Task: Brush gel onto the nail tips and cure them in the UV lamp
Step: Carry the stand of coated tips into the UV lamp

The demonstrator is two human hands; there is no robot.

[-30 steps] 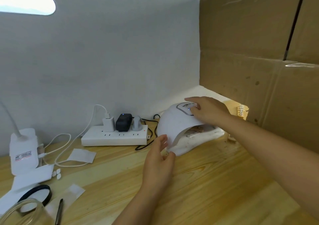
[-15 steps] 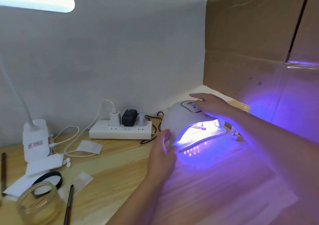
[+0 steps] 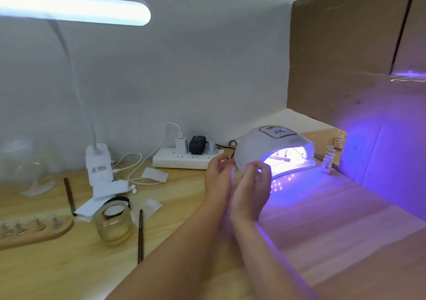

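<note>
the white dome-shaped uv lamp [image 3: 274, 152] sits at the back right of the pale wooden table [image 3: 322, 219], lit violet inside, its top display showing digits too blurred to read. under the dome a small wooden stand with nail tips [image 3: 282, 158] is just visible in the glow, so curing looks under way.

both hands hang in front of the lamp mouth, close together. the left hand [image 3: 217, 180] has loosely curled fingers and holds nothing i can see; the right hand [image 3: 252, 189] is likewise relaxed, its fingertips near the lamp's lower edge, empty as far as the view shows.

to the left stand a clear glass jar with yellowish liquid [image 3: 113, 224], a thin dark-handled brush [image 3: 140, 235] lying beside it, and a flat wooden board with more small stands [image 3: 34, 229].

risks from here, as i judge them: a hand nudging the dome could shift the stand inside and smear uncured gel; pulling the tips out before the timer ends would leave them tacky; a forearm sweeping left could tip the open jar or roll the brush.
</note>
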